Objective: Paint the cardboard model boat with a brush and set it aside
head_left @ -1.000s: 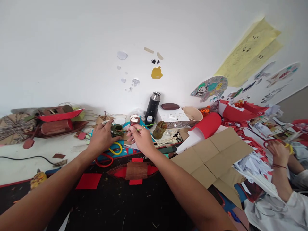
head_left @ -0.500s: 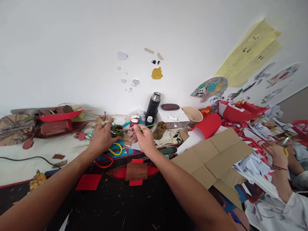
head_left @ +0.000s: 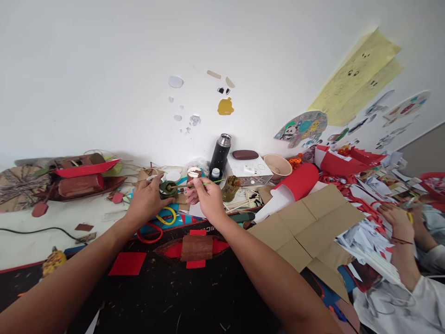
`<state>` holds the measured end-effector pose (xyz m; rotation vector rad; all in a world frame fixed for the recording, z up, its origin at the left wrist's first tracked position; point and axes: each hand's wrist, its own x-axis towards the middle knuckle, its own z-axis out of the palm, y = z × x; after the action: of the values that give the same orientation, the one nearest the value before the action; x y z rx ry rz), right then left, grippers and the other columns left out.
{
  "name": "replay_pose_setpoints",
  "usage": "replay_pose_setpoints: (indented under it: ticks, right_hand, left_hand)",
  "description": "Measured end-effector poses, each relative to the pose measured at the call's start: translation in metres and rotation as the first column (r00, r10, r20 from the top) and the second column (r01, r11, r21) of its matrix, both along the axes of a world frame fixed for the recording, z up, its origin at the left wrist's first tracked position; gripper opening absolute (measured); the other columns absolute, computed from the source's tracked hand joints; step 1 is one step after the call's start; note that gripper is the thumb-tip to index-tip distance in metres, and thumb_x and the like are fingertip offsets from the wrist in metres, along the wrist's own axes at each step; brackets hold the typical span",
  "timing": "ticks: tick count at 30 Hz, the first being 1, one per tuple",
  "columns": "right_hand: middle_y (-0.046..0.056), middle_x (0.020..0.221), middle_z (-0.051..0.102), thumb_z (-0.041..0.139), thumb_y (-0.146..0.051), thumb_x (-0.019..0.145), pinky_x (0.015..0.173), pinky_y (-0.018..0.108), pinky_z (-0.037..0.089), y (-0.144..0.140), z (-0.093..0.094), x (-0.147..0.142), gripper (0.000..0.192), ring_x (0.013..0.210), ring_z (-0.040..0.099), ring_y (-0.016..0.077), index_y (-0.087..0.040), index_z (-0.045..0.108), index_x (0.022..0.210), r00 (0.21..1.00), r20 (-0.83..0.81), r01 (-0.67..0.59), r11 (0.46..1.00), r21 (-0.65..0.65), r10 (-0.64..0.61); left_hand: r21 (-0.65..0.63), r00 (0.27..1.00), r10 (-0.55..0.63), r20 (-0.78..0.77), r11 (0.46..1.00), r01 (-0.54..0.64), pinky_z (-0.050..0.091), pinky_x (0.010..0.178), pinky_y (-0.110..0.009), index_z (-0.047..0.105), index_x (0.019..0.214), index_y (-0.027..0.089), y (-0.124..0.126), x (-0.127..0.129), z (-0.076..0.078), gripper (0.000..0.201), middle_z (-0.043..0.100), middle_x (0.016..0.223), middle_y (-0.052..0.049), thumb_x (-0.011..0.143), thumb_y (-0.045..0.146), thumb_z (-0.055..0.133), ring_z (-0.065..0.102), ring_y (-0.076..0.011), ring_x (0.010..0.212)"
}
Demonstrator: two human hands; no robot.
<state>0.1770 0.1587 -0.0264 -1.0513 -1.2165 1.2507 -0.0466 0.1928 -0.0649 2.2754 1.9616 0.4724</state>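
A small green paint pot (head_left: 168,189) sits on the cluttered surface (head_left: 69,222), the left hand (head_left: 148,199) with fingers closed around it, as the right hand (head_left: 205,198) pinches a thin green brush (head_left: 200,184) at its rim, near a black flask (head_left: 220,153).

– What sort of place is this?
– A craft room, a school one maybe. The table (head_left: 41,232) is heaped with red paper (head_left: 127,263), cardboard (head_left: 306,222), scissors (head_left: 158,222) and sticks (head_left: 239,202).
– And the wall?
– White wall (head_left: 104,69) stuck with paper cut-outs (head_left: 301,125) and yellow sheets (head_left: 358,79). A paper boat (head_left: 81,178) sits at the left, and a second person (head_left: 399,222) cuts paper nearby
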Motion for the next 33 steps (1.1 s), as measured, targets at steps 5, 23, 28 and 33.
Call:
replay_pose_setpoints:
  ticks: [5,23,28,33]
  right_hand:
    - [0.000,0.069,0.080,0.073,-0.080,0.099,0.045,0.019,0.056,-0.001,-0.001,0.004,0.058,0.051,0.078,0.0153,-0.022,0.074,0.094,0.999,-0.033,0.008,1.000,-0.015,-0.008]
    - [0.001,0.066,0.081,0.080,-0.086,0.087,0.043,0.021,0.054,0.001,0.005,0.003,0.065,0.048,0.076,0.0163,-0.022,0.078,0.090,0.991,-0.120,0.058,0.998,-0.027,-0.061]
    - [0.001,0.066,0.080,0.080,-0.088,0.085,0.042,0.022,0.053,0.002,0.010,0.000,0.066,0.048,0.075,0.0166,-0.022,0.079,0.088,0.989,-0.137,0.058,0.998,-0.019,-0.060]
    - [0.000,0.065,0.079,0.081,-0.090,0.083,0.041,0.022,0.053,-0.001,0.012,-0.003,0.069,0.047,0.074,0.0165,-0.022,0.079,0.088,0.984,-0.166,0.057,0.998,-0.026,-0.060]
  left_hand:
    - [-0.004,1.000,-0.004,-0.003,1.000,0.004,0.049,0.119,-0.052,0.043,0.169,0.008,0.000,-0.001,-0.001,0.099,0.079,0.138,-0.026,0.089,0.053,0.079,0.064,-0.0462,0.143]
    - [-0.007,1.000,0.007,-0.021,1.000,-0.007,0.050,0.118,-0.053,0.043,0.169,0.008,0.000,0.000,-0.001,0.098,0.079,0.137,-0.026,0.090,0.054,0.079,0.064,-0.0464,0.142]
    - [-0.002,1.000,-0.004,-0.012,1.000,0.004,0.049,0.117,-0.052,0.042,0.169,0.007,-0.002,0.000,0.003,0.101,0.079,0.136,-0.027,0.090,0.055,0.082,0.066,-0.0471,0.139]
    - [-0.005,1.000,-0.011,-0.026,1.000,0.011,0.049,0.117,-0.051,0.037,0.172,0.008,-0.004,-0.001,0.007,0.105,0.079,0.138,-0.027,0.089,0.053,0.084,0.063,-0.0482,0.144]
